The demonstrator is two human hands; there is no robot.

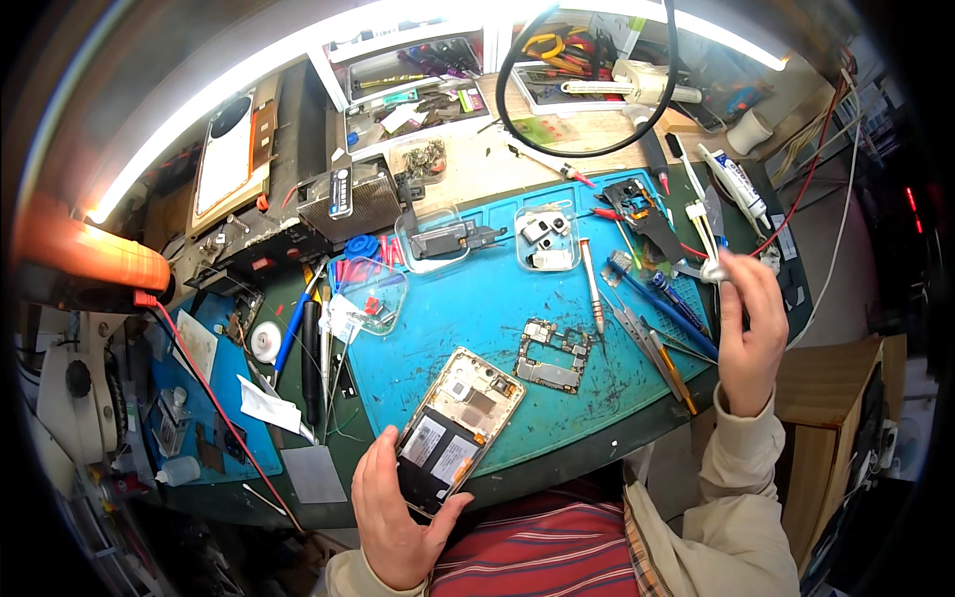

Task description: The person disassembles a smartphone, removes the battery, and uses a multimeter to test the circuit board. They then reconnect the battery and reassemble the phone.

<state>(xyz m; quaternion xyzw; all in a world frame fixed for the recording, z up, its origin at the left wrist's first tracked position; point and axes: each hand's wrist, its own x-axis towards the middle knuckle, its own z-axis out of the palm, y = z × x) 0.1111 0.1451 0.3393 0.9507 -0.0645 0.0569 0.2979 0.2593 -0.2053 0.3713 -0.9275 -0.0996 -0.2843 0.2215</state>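
Note:
My left hand grips the lower end of an opened smartphone, fingers along its left edge and thumb at its lower right. The phone lies tilted near the front edge of the blue work mat, its black battery and pale frame exposed. Just right of it lies a bare phone circuit board with a cut-out middle. Out at the right, my right hand is closed in a pinch on a small whitish thing whose kind I cannot make out, beside pale-handled brushes.
Tweezers and a screwdriver lie between the board and my right hand. Clear plastic boxes of small parts stand at the mat's back. A white tube lies far right. A black cable loop hangs over the back.

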